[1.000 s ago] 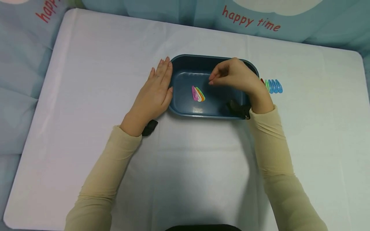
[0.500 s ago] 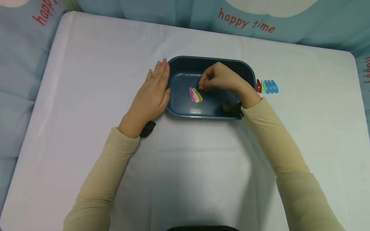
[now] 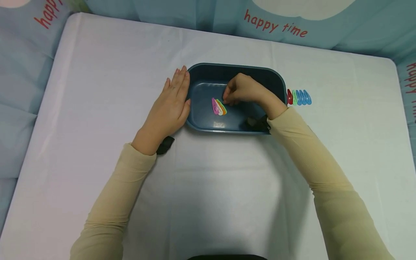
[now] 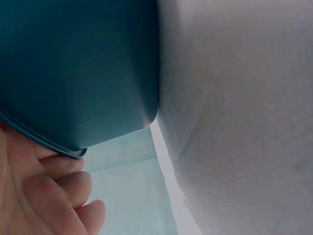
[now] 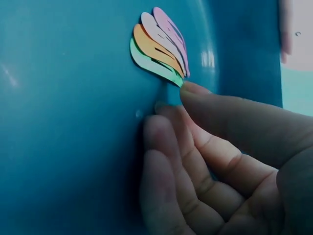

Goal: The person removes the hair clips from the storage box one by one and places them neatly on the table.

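Mid-frame, the right hand (image 3: pixel 242 89), its grip pinching the tip of the green hair clip (image 5: pixel 149 63), reaches into the blue tray (image 3: pixel 203 117); the left hand (image 3: pixel 170 103), fingers straight, touches its left rim.

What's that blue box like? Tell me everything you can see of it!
The blue box is dark, longer than it is wide, with rounded corners, raised sides and a thin rim. It looks smooth and a bit shiny, like plastic. It has no lid on and sits flat, open side up, on the white tablecloth. Four hair clips lie inside. The left hand touches its left end at the rim; the right hand reaches in, but I can't tell whether it touches the box.
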The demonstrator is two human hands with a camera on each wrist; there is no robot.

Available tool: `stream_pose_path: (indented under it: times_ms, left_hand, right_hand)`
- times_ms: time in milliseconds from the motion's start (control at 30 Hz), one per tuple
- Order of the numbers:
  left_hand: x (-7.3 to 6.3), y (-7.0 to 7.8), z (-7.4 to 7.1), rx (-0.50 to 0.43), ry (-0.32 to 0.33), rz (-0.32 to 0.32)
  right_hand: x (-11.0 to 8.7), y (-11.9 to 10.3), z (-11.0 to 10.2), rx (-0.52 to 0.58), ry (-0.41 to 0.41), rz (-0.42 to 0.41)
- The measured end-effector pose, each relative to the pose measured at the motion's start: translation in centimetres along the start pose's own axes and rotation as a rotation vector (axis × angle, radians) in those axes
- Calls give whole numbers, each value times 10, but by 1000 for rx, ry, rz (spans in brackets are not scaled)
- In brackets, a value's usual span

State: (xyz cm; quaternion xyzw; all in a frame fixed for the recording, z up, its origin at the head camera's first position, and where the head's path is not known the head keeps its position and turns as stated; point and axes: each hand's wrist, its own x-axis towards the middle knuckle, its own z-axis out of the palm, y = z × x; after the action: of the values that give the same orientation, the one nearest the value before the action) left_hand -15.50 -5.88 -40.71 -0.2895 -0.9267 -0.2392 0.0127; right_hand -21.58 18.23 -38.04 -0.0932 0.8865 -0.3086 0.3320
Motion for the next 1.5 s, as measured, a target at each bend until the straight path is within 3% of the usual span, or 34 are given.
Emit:
stream_pose_path:
  times_ms: [367, 633, 967, 1500]
  left_hand:
    - [0, 1, 0, -11, -2, -9]
    - [0, 1, 0, -18, 13, -4]
    - [0, 1, 0, -17, 14, 1]
    - [0, 0, 0, -15, 17, 5]
  right_hand:
    - [3, -10, 4, 0, -40, -10]
    - [7, -15, 7, -71, -37, -26]
    - [6, -9, 6, 84, -61, -40]
    - [4, -10, 5, 136, -69, -27]
